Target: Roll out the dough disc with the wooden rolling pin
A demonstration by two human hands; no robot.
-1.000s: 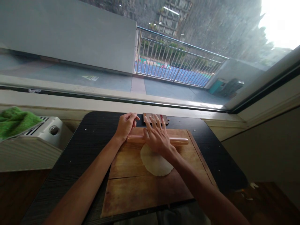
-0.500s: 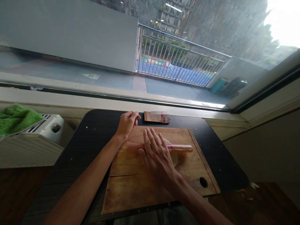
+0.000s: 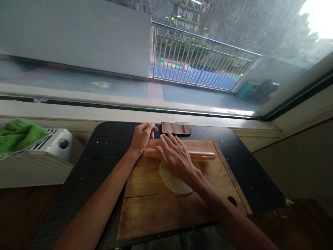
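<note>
My right hand (image 3: 175, 152) lies flat across the wooden rolling pin (image 3: 203, 156), its fingers stretched out and pointing away from me. Under the palm and wrist, a thin, roundish sheet of dough (image 3: 173, 180) spreads over the wooden cutting board (image 3: 145, 215); part of it is hidden by the hand and forearm. Loosely curled, my left hand (image 3: 143, 136) rests at the far left corner of the board, near the pin's left end. No object shows in its fingers.
A phone-sized flat item with a pinkish top (image 3: 175, 128) lies beyond the board on the black table (image 3: 104, 156). On the left, a green towel (image 3: 22, 135) covers part of a white heater (image 3: 61, 144). A window with a sill (image 3: 78, 107) borders the far side.
My right hand and the rolling pin have moved away from me, toward the board's far edge. More of the dough sheet shows now. The left hand stays curled in about the same place.
</note>
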